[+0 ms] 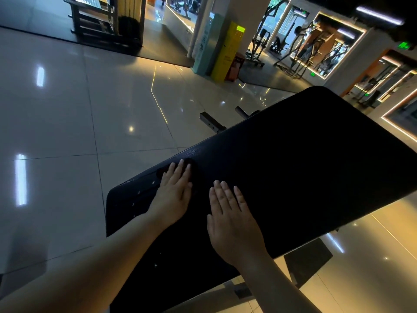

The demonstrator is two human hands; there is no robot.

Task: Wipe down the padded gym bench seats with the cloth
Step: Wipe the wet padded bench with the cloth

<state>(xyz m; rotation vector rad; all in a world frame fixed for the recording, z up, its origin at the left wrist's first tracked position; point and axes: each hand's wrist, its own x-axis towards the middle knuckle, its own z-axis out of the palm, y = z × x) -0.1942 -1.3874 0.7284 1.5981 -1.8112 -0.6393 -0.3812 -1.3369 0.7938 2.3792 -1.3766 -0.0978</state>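
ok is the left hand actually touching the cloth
Touching. The head view shows the left hand lying flat on the dark cloth, fingers straight, pressing it against the bench pad.

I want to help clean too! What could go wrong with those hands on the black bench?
1. The dark cloth under the left hand barely shows against the black bench pad in this dim light, so patches like the pale specks could be missed.
2. The cloth sits near the pad's edge; a wide stroke might push it off onto the floor.
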